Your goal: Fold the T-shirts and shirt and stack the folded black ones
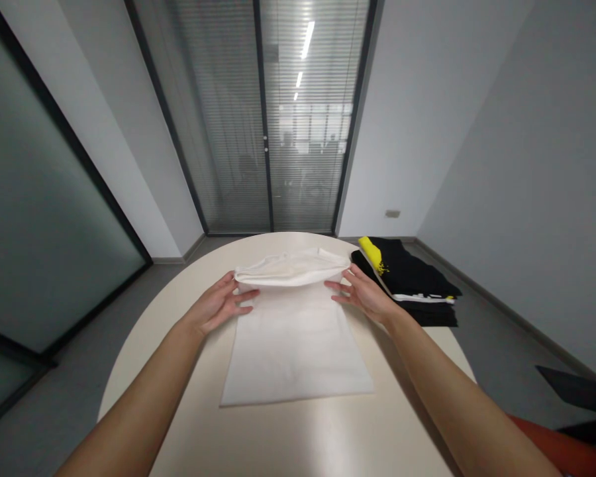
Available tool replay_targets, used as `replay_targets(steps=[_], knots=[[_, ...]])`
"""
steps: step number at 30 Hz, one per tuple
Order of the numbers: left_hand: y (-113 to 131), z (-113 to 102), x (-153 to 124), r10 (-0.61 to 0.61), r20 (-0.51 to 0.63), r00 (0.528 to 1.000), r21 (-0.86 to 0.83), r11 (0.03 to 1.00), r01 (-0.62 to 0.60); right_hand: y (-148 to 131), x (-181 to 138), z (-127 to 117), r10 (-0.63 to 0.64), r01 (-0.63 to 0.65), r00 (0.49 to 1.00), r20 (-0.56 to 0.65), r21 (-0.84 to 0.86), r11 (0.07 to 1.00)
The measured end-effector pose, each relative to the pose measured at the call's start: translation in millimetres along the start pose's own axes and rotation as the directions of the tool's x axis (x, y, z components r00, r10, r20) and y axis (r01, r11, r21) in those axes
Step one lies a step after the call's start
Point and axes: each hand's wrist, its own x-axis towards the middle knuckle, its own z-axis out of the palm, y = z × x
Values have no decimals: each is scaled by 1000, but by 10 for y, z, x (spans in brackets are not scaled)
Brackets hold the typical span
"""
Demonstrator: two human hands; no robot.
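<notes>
A white garment (pixel 295 344) lies flat on the round cream table (pixel 179 311), its far end folded back toward me into a thick roll. My left hand (pixel 221 305) pinches the left end of that fold, thumb under the cloth. My right hand (pixel 365 291) grips the right end of the fold in the same way. Both forearms reach in from the bottom corners.
A stack of folded black clothes (pixel 412 281) with a yellow patch sits at the table's far right edge. Glass doors with blinds (pixel 265 119) stand beyond the table. An orange-red seat (pixel 561 450) shows at the bottom right.
</notes>
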Motion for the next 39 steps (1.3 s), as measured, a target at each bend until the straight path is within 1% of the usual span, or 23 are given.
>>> replay_targets(steps=[5,9,11,12,15,18,20,22,25,28,30,31,33,34,37,38,39], knots=[[52,-221,-193,-95,121,988,56,994,89,-34,-360,-114,42,-26,984,176,-93,995],[61,-284,-391,-164,270,949,207,972,109,18,-531,-215,55,-38,942,330,-59,998],[45,-284,-450,-189,352,917,310,948,77,44,-548,-255,61,-49,913,404,-39,998],[33,-288,-465,-189,393,900,358,933,40,56,-544,-273,60,-48,897,437,-39,998],[5,-323,-474,-200,488,850,480,875,-70,75,-514,-328,43,13,845,533,-101,995],[8,-356,-467,-284,489,824,584,809,-67,60,-503,-380,84,82,796,600,-244,966],[15,-361,-462,-334,474,815,644,762,-63,34,-512,-408,129,99,777,616,-323,941],[16,-357,-458,-357,472,806,696,712,-92,6,-530,-429,156,117,771,618,-377,919],[19,-358,-461,-376,475,795,744,654,-136,-24,-555,-447,189,129,777,601,-446,886],[50,-365,-480,-383,491,783,737,661,-139,-13,-557,-451,194,141,784,590,-473,869],[73,-359,-490,-367,493,789,722,678,-136,24,-542,-442,172,155,795,581,-469,869],[77,-350,-488,-354,483,801,720,681,-134,47,-532,-433,157,161,805,572,-465,870],[55,-320,-467,-312,443,841,726,675,-131,93,-517,-412,133,164,832,538,-469,868],[28,-302,-447,-274,412,869,726,675,-132,111,-512,-402,136,157,846,516,-484,861],[-97,-265,-363,-83,269,960,709,691,-139,131,-510,-385,196,115,866,460,-565,817],[-145,-262,-334,-30,205,978,711,692,-128,132,-511,-384,215,108,866,451,-589,801],[-190,-266,-307,-4,142,990,719,688,-100,132,-512,-384,225,108,864,451,-603,790]])
